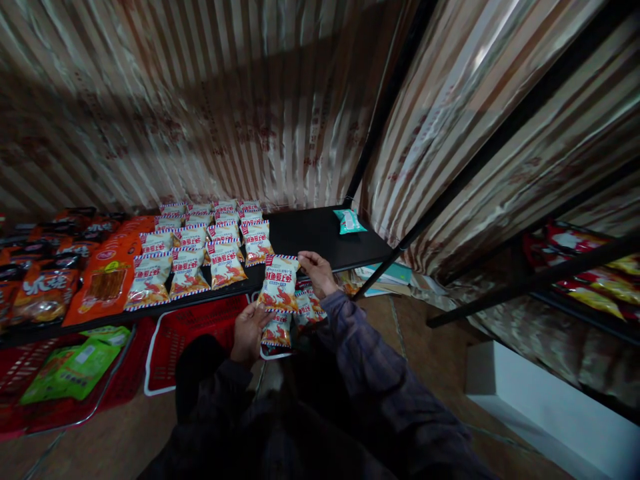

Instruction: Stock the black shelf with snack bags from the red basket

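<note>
At the shelf edge: one packet, two hands

At the clock's centre, one packet (280,283), white, prawn-printed, striped at both ends; held face up just in front of the black shelf (305,233).

Left hand (249,327), 7 o'clock: closed on the lower corner. Right hand (319,273), 3 o'clock: fingertips narrowed to a pinch on the upper corner. The diagonal hold probably keeps the front flat and square — no palm over the print.

Shelf packets (189,270), 9 to 11 o'clock: same kind, in rows running front to back, fronts up, apparently so that each label reads.

Orange bags (105,283), 9 o'clock: beside them, seemingly grouped by kind.

Teal packet (349,221), 2 o'clock: alone near the shelf's far corner; reason not evident.

Lower packets (307,310), 4 and 6 o'clock: matching stock beneath the hands — handy, it seems, for reaching.

Green bags (80,367), between 8 and 9 o'clock: in a red basket (127,383), presumably kept apart as another kind.
</note>
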Tool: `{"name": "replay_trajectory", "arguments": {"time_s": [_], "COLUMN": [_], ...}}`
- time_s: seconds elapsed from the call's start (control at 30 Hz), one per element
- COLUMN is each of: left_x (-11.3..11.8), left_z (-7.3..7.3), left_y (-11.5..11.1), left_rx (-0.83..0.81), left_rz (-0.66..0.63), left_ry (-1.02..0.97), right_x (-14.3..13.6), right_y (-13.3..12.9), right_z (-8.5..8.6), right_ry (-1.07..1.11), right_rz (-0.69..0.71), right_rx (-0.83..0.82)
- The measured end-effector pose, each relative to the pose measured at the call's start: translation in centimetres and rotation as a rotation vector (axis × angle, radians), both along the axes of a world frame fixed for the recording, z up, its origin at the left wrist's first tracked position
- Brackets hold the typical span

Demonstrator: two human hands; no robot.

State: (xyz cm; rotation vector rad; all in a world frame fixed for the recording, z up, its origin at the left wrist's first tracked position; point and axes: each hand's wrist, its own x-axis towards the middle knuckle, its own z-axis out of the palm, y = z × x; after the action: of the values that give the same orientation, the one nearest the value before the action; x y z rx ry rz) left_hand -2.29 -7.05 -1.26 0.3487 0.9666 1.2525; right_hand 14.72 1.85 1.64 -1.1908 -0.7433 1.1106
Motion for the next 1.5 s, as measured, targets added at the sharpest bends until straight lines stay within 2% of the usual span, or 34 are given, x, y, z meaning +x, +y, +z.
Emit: {"name": "replay_trajectory", "arguments": {"time_s": [0.1,0.23,0.3,0.5,0.7,0.87,1.13,1.37,1.5], "left_x": [0.1,0.4,0.7,0.7,0.1,0.2,0.6,0.2,-0.1], "left_z": [0.4,1.1,1.4,1.4,2.4,3.3,3.6,3.0,3.5], "left_y": [0.3,0.8,0.9,0.7,0.8,1.5,1.7,2.7,3.6], "left_rx": [0.030,0.071,0.082,0.107,0.172,0.188,0.164,0.226,0.276], "left_rz": [0.030,0.088,0.109,0.077,-0.037,0.025,0.080,0.032,0.015], "left_ry": [0.001,0.008,0.007,0.028,0.103,0.115,0.097,0.110,0.115], "right_x": [-0.6,-1.7,-2.2,-3.2,-3.2,-3.6,-4.0,-4.2,-4.1], "right_y": [-1.2,-3.6,-4.7,-5.5,-5.6,-6.0,-6.2,-6.4,-6.6], "right_z": [0.1,0.1,-0.1,-0.6,0.4,0.4,-0.9,-1.1,-1.5], "right_ry": [0.068,0.104,0.108,0.206,0.172,0.197,0.211,0.253,0.220], "right_rz": [0.066,0.270,0.303,0.281,0.316,0.348,0.277,0.195,0.213], "right_rx": [-0.008,-0.063,-0.081,-0.048,-0.025,-0.011,-0.031,-0.057,-0.040]}}
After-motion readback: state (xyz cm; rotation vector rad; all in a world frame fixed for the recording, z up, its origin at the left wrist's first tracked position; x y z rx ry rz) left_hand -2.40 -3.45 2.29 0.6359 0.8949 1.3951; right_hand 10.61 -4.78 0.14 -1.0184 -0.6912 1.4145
